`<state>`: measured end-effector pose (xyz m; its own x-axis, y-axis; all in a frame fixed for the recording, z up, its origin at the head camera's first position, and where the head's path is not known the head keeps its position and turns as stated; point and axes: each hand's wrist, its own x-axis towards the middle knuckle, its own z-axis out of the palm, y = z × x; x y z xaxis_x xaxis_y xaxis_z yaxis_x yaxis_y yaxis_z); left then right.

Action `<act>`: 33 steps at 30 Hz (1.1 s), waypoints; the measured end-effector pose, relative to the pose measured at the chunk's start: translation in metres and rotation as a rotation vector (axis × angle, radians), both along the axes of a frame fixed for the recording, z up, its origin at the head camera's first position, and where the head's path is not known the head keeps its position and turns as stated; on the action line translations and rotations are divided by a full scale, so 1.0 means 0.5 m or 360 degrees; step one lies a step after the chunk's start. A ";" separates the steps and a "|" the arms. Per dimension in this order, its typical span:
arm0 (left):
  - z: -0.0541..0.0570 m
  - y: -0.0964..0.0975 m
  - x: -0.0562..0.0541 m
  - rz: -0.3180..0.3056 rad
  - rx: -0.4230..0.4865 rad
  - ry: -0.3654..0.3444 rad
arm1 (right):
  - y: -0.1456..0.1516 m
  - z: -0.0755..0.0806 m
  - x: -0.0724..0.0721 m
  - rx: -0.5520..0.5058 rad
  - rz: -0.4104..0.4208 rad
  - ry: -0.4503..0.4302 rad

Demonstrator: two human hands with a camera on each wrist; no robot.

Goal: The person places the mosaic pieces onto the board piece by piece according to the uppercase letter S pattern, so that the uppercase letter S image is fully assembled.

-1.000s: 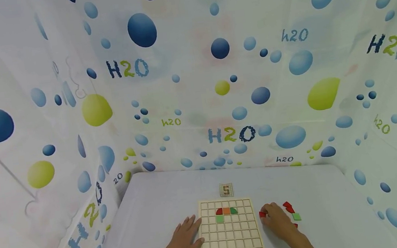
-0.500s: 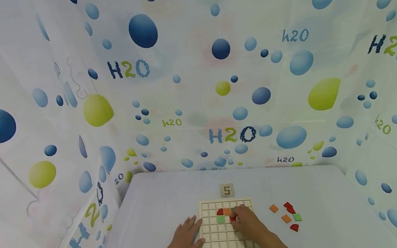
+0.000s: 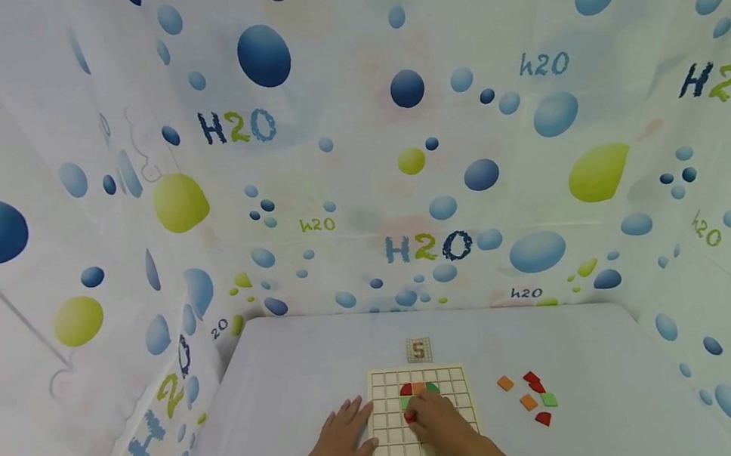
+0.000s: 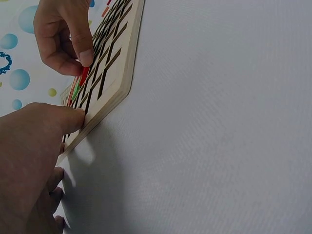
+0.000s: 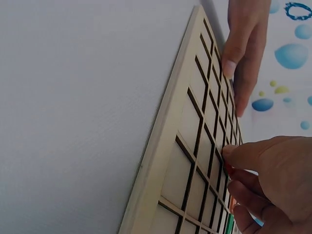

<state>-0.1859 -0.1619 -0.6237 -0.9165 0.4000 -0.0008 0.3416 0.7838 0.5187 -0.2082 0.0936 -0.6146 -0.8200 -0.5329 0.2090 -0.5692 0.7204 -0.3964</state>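
Large "H2O" lettering in blues and lime green, with smaller "h2O" in blue, dark or lime tones, ran repeatedly over the bubble-printed backdrop [image 3: 355,145], while the small gridded card [image 3: 418,350] bore one brownish character, either "S" or "5".

Head view: high, well back, facing forward-down; covers left hand [image 3: 345,439], right hand [image 3: 439,423], grid board [image 3: 395,454], patterned wall [image 3: 358,168]. Wrist views: low, close, aimed across board from opposite sides; share board, hands.
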 end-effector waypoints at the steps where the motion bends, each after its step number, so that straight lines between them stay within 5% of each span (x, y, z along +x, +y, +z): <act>1: 0.000 -0.001 0.000 -0.0001 0.0006 0.0002 | -0.001 0.000 -0.001 0.0004 0.0003 0.0030; 7: -0.003 -0.002 0.002 -0.0007 0.0009 0.0021 | -0.003 -0.005 -0.003 -0.0009 0.0043 0.0109; 33: 0.000 0.000 0.006 -0.0009 0.0002 0.0033 | 0.001 -0.006 -0.009 -0.0138 0.0040 -0.0102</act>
<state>-0.1829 -0.1620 -0.6235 -0.9140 0.4053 0.0187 0.3569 0.7811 0.5124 -0.2128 0.0940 -0.6176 -0.8196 -0.5358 0.2028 -0.5583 0.6674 -0.4928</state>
